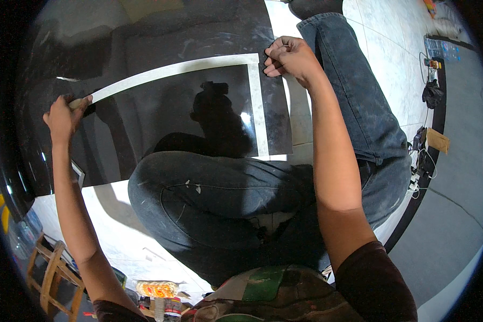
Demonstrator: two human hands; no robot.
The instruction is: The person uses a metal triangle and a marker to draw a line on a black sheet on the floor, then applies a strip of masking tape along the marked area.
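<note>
A long white tape strip (172, 68) crosses the glossy black panel (166, 110), meeting a short white strip (257, 112) near the panel's right edge. Over its left part, the left hand (64, 121) pinches a pale tape roll (76, 103); at its right edge, the right hand (291, 58) half-curls, pinching or not I cannot tell. Even tension should keep the line true.

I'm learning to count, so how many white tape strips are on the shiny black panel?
2: a long strip stretching from the left hand toward the right, and a short strip going down from its right end. More could be hidden.
</note>
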